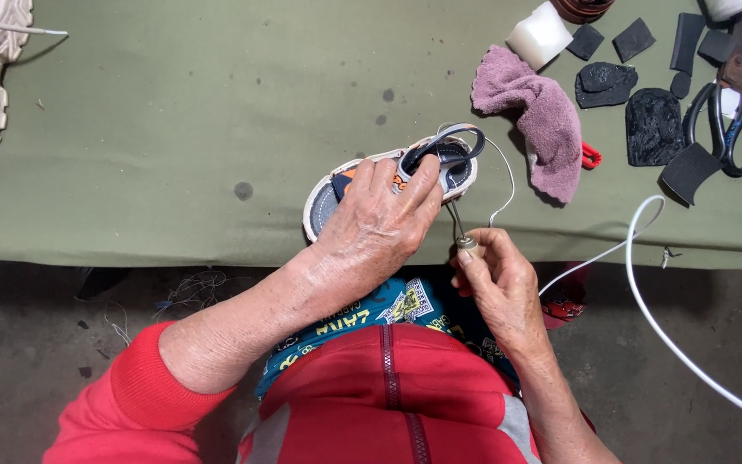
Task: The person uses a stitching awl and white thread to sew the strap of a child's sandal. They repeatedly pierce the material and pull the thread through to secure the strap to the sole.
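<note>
Two hands work at the centre of the frame, at the near edge of the green surface (173, 129). The left hand (371, 228) lies over a small sandal (453, 167), its fingers (418, 185) curled and pressed down on the upper, clamping it against the surface edge. The right hand (495, 279), just below and to the right, has its fingers pinched together on the handle of an awl (459, 230), whose thin metal shaft points up toward the sandal's heel end. A white thread (504, 185) loops from the sandal toward the awl. The sandal has a pale sole rim, a grey-blue footbed, an orange patch and a dark strap arching over the heel. The left hand covers most of the sandal's middle; the toe end shows at the left of the hand. The awl tip's contact point cannot be made out.
</note>
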